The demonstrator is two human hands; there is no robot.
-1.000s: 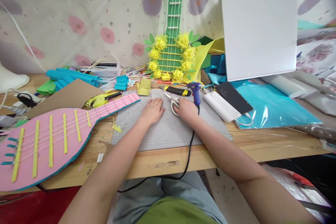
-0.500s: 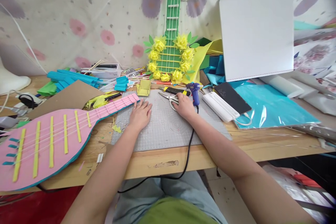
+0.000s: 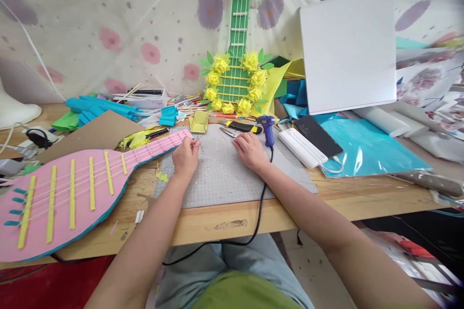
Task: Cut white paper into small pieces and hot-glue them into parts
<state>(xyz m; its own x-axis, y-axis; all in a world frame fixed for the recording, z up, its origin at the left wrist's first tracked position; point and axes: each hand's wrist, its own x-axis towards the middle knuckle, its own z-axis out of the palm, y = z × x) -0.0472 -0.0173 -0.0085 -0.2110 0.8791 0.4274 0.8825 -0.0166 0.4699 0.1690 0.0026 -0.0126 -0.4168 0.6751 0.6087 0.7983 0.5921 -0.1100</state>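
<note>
My left hand (image 3: 186, 155) is closed in a pinch at the head end of a pink paper guitar (image 3: 80, 188) with yellow strips and pale strings. Whatever sits between its fingertips is too small to make out. My right hand (image 3: 250, 152) lies low on the grey cutting mat (image 3: 217, 183), fingers lightly bent over the handle end of the scissors (image 3: 229, 132); only the blades show. Just beyond it are a yellow-and-black utility knife (image 3: 242, 127) and a blue glue gun (image 3: 268, 131). A small olive-yellow box-like piece (image 3: 198, 122) stands behind my left hand.
A green paper guitar with yellow flowers (image 3: 235, 82) leans upright at the back. To the right are a white power strip (image 3: 302, 148), a dark tablet (image 3: 319, 136), blue wrapped sheets (image 3: 377, 149) and a white board (image 3: 348, 53). The glue gun's black cord (image 3: 261, 207) crosses the table edge.
My left hand has gone from lying flat on the mat to a pinch, beside the pink guitar's head. My right hand has settled over the scissors' handles, hiding them.
</note>
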